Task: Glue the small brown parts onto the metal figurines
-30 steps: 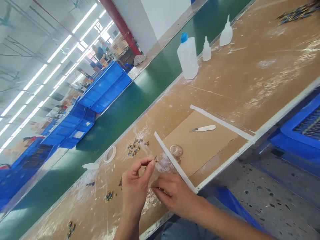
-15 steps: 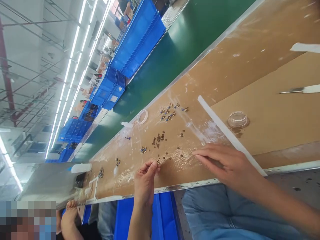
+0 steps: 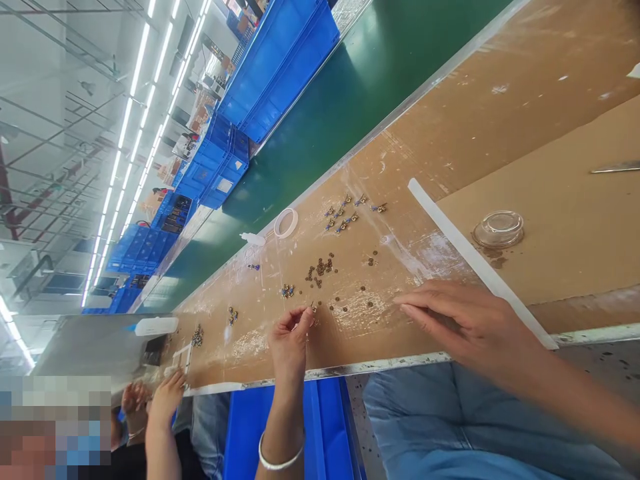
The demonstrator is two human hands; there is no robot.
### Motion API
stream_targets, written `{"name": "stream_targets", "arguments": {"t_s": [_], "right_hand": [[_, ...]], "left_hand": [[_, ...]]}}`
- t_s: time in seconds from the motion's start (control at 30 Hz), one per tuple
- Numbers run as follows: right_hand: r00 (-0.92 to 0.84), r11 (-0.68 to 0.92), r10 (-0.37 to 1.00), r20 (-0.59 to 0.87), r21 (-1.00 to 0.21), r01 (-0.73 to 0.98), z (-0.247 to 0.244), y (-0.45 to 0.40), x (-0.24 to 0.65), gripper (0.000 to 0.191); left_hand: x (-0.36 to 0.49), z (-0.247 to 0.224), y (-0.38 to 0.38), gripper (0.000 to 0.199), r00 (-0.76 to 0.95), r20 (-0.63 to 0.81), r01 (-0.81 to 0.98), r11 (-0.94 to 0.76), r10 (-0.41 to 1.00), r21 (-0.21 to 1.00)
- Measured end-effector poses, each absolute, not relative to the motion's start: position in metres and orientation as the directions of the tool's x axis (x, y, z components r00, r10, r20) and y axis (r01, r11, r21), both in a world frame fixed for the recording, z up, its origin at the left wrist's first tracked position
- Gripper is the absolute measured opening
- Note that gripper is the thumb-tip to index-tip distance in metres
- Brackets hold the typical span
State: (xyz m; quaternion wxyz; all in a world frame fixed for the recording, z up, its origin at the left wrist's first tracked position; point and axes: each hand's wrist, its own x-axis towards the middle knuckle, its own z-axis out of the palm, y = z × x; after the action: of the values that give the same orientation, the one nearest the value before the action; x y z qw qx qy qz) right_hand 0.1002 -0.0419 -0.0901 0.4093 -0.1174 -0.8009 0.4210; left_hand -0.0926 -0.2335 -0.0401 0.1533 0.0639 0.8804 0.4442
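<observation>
My left hand is pinched around a small metal part above the brown work surface. To its right, my right hand hovers with thumb and forefinger pressed together; anything between the fingertips is too small to make out. Small dark round pieces lie in a loose cluster beyond my left hand, with several more scattered between the hands. Farther back are several brass-coloured parts with blue bits. A smaller group of similar parts sits just beyond my left hand.
A clear round dish, white strip and metal tool lie right. A tape ring and small bottle are near the green belt. Blue crates stand behind. Another person's hand is at left.
The view has shifted slightly. The other person's hand at left has moved up onto the table edge. Both my hands keep nearly the same pose, and a bracelet now shows on my left wrist.
</observation>
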Motion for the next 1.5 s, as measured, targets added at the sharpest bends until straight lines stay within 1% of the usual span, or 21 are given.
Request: {"name": "stream_targets", "arguments": {"t_s": [0.1,0.23,0.5,0.63,0.77,0.9,1.03,1.17,1.27,1.33,1.4,1.47,1.5], "right_hand": [[-0.639,0.615,0.536,0.552,-0.773,-0.152,-0.091,-0.042,0.101,0.013],[-0.645,0.613,0.533,0.547,-0.775,-0.151,-0.093,-0.042,0.102,0.013],[-0.651,0.597,0.541,0.533,-0.788,-0.148,-0.089,-0.041,0.101,0.013],[-0.667,0.558,0.555,0.497,-0.817,-0.144,-0.088,-0.042,0.101,0.015],[-0.664,0.555,0.549,0.508,-0.816,-0.165,-0.087,-0.042,0.101,0.015],[-0.657,0.559,0.551,0.514,-0.812,-0.166,-0.087,-0.042,0.102,0.015],[-0.651,0.561,0.556,0.517,-0.811,-0.164,-0.087,-0.042,0.102,0.014],[-0.654,0.557,0.558,0.511,-0.815,-0.161,-0.087,-0.042,0.101,0.014],[-0.647,0.546,0.566,0.511,-0.82,-0.169,-0.088,-0.042,0.101,0.013],[-0.645,0.523,0.576,0.502,-0.833,-0.181,-0.088,-0.042,0.101,0.014],[-0.665,0.475,0.579,0.471,-0.858,-0.195,-0.086,-0.042,0.1,0.015],[-0.69,0.428,0.572,0.444,-0.879,-0.211,-0.082,-0.042,0.098,0.017],[-0.693,0.417,0.567,0.446,-0.881,-0.226,-0.079,-0.043,0.097,0.017]], "left_hand": [[-0.099,-0.041,-0.231,0.04,-0.94,-0.204,0.03,0.66,0.274,0.751],[-0.102,-0.041,-0.228,0.038,-0.929,-0.211,0.068,0.703,0.303,0.708],[-0.107,-0.04,-0.228,0.037,-0.916,-0.214,0.13,0.756,0.34,0.642],[-0.109,-0.04,-0.227,0.039,-0.91,-0.221,0.149,0.774,0.35,0.615],[-0.108,-0.039,-0.223,0.04,-0.905,-0.225,0.169,0.791,0.361,0.589],[-0.105,-0.033,-0.215,0.033,-0.903,-0.2,0.228,0.819,0.38,0.526],[-0.102,-0.026,-0.207,0.026,-0.91,-0.19,0.253,0.856,0.369,0.45],[-0.103,-0.025,-0.205,0.023,-0.907,-0.199,0.263,0.868,0.371,0.42],[-0.104,-0.023,-0.205,0.023,-0.903,-0.19,0.277,0.858,0.386,0.432],[-0.098,-0.021,-0.205,0.024,-0.9,-0.171,0.281,0.834,0.401,0.475],[-0.087,-0.017,-0.203,0.026,-0.892,-0.161,0.257,0.767,0.423,0.588],[-0.07,-0.013,-0.199,0.028,-0.881,-0.168,0.192,0.658,0.443,0.728],[-0.06,-0.01,-0.196,0.028,-0.879,-0.169,0.158,0.607,0.446,0.779]]}}
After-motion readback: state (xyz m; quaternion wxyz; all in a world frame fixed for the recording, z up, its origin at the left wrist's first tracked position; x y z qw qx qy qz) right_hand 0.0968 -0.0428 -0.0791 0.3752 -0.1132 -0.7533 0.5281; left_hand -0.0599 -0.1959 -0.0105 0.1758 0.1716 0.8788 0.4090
